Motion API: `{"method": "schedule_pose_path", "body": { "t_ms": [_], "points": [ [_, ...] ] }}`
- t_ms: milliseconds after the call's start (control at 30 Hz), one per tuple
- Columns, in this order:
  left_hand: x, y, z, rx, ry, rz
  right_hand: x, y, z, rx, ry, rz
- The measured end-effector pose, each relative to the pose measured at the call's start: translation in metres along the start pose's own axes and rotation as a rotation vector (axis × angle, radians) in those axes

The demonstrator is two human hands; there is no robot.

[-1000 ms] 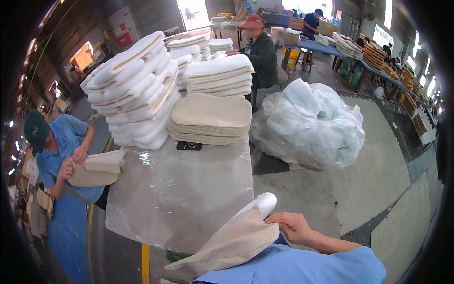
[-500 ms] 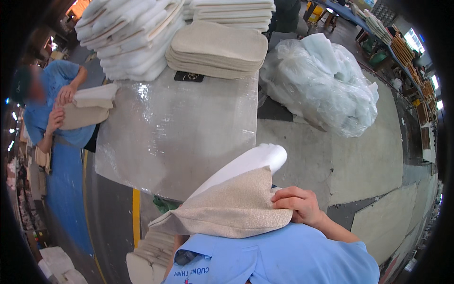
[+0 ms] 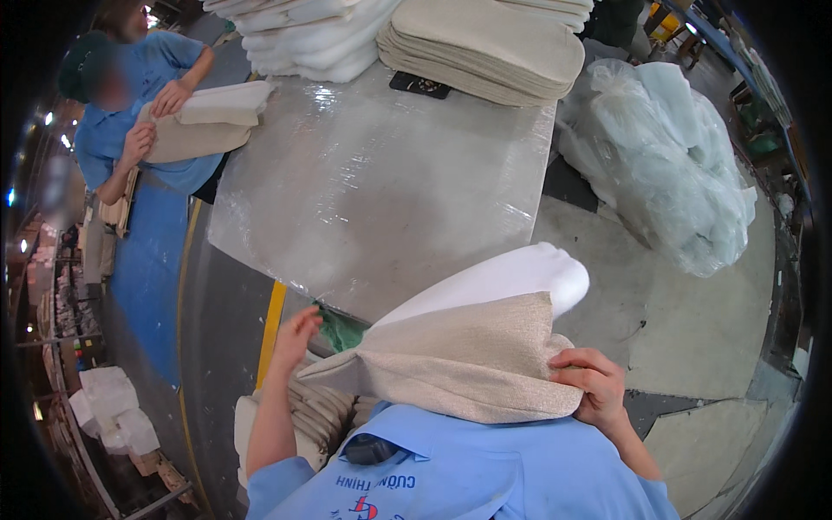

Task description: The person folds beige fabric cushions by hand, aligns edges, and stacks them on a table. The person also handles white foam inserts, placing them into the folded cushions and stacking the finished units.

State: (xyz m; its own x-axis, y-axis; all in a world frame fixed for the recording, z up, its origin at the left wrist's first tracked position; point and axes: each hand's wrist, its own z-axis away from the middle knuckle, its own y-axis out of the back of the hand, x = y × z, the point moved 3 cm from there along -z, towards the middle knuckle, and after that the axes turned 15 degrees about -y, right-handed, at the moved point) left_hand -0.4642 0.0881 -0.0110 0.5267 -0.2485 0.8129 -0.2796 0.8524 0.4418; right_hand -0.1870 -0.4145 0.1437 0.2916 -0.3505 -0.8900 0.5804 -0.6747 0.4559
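Against my front lies a beige woven fabric cover point(image 3: 468, 347), its mouth gaping, with a white foam pad point(image 3: 485, 277) sticking out along its far side. My right hand point(image 3: 593, 381) pinches the cover's edge at its right end. My left hand point(image 3: 297, 336) is raised off to the left of the cover, apart from it and holding nothing, its fingers loosely bent and spread. How far the pad reaches inside the cover is hidden by the fabric.
A plastic-wrapped table point(image 3: 373, 199) stands ahead, bearing stacked beige covers point(image 3: 485, 43) and white pads point(image 3: 321, 39). Right of it sits a bulging clear plastic bag point(image 3: 667, 165). At far left a co-worker point(image 3: 147, 104) handles a similar cover. More beige pieces point(image 3: 303, 416) are piled beside me.
My left hand has come out from behind the cover and lifted to its left. My right hand keeps its grip on the edge. The whole view has shifted.
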Motion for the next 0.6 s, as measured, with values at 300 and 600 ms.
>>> {"method": "schedule_pose_path", "body": {
  "t_ms": [300, 600],
  "points": [
    [0.260, -0.143, -0.087, -0.724, -0.590, -0.222, -0.004, 0.002, 0.002, 0.001, 0.065, 0.029],
    [0.378, -0.262, -0.060, -1.011, -1.605, -0.810, 0.002, 0.001, 0.027, 0.195, 0.097, 0.035]
  ]
}}
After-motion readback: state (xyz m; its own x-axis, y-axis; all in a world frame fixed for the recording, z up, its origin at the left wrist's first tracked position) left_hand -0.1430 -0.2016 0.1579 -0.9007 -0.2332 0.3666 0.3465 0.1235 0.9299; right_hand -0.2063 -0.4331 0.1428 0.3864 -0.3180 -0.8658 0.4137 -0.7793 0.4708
